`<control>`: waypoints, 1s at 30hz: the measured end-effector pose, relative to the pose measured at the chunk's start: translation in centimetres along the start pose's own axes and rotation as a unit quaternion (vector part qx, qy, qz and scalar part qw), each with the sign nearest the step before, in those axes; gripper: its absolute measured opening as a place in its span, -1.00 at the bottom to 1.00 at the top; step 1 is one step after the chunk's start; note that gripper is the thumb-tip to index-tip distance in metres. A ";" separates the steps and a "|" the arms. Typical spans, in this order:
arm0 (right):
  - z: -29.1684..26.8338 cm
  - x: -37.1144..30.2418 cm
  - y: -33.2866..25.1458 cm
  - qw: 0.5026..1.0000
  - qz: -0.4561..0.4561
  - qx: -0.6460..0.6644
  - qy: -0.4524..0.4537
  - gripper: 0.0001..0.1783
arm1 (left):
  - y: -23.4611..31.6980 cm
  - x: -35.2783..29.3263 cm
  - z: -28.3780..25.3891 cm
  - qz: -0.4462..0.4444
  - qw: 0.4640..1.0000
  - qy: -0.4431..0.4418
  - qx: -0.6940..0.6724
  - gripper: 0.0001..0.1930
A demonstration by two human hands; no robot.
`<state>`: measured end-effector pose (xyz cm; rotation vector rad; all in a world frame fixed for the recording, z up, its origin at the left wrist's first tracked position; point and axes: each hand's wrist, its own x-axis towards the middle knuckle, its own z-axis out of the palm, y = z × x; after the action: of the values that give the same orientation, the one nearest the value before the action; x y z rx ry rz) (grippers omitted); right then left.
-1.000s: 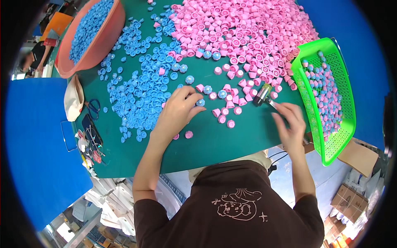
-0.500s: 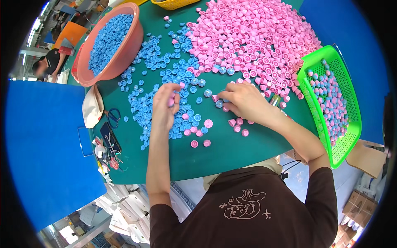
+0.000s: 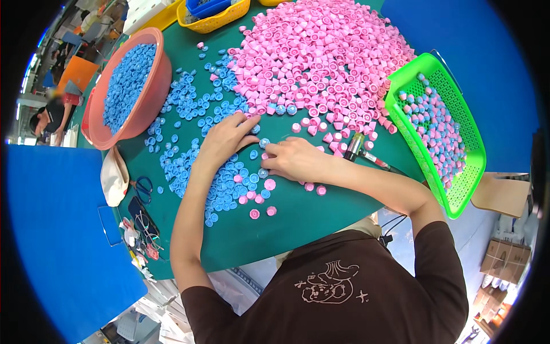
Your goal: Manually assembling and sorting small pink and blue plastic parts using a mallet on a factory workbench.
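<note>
Over the green table, my left hand (image 3: 228, 139) stretches above the pile of small blue caps (image 3: 186, 166), its thumb and forefinger apart. Just off its thumb lies a blue domed piece (image 3: 264, 143). Facing it, my right hand (image 3: 295, 159) has its fingers bent round a small pink cup (image 3: 265, 156), partly hidden by the fingertips. Another blue domed piece (image 3: 263, 172) touches the table by my right thumb. Several loose pink cups (image 3: 270, 184) lie below, between my forearms. A large heap of pink cups (image 3: 321, 57) spreads beyond both hands.
At the left stands a salmon-coloured basin (image 3: 163, 74) full of blue caps. A green basket (image 3: 395, 106) at the right holds pink-and-blue pieces. A tool with a clear head (image 3: 354, 146) lies by my right forearm. Scissors (image 3: 143, 189) and a phone (image 3: 137, 211) rest near the left edge.
My left hand has turned inward toward my right hand, and the pink cups at its fingers no longer show. My right hand has come nearer the left. The whole view has shifted.
</note>
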<state>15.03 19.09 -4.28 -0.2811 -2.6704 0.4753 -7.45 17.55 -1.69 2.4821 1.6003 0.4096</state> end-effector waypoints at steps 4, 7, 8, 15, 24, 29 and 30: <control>-1.6 0.2 0.9 0.962 0.154 0.209 0.089 -0.85 | -1.0 -0.3 0.5 0.040 0.998 0.044 0.020 -0.70; -4.9 0.7 3.2 0.828 0.386 0.394 0.101 -0.81 | -1.4 -0.7 0.9 -0.150 0.944 0.175 -0.237 -0.78; -5.2 0.9 4.1 0.829 0.400 0.375 0.111 -0.80 | -0.5 -0.4 -0.2 -0.272 0.836 0.210 -0.427 -0.74; -1.9 2.3 5.7 0.970 0.192 -0.108 0.105 -0.69 | -0.7 -1.7 -2.1 -0.244 0.423 0.267 -0.831 -0.60; -0.5 4.0 7.1 0.977 0.077 -0.195 0.048 -0.61 | 4.7 -1.9 -0.8 -0.186 0.965 0.097 -0.158 -0.78; -1.3 2.9 6.9 0.979 0.129 -0.159 0.007 -0.64 | 6.4 -1.4 0.3 -0.209 0.976 0.035 -0.059 -0.75; -1.3 2.7 6.7 0.979 0.128 -0.159 0.007 -0.64 | 6.6 -1.3 0.4 -0.208 0.977 0.012 -0.049 -0.74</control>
<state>14.00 26.37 -4.66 -0.7269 -2.7002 0.1136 -2.16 13.60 -0.40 2.0035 1.9903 0.4445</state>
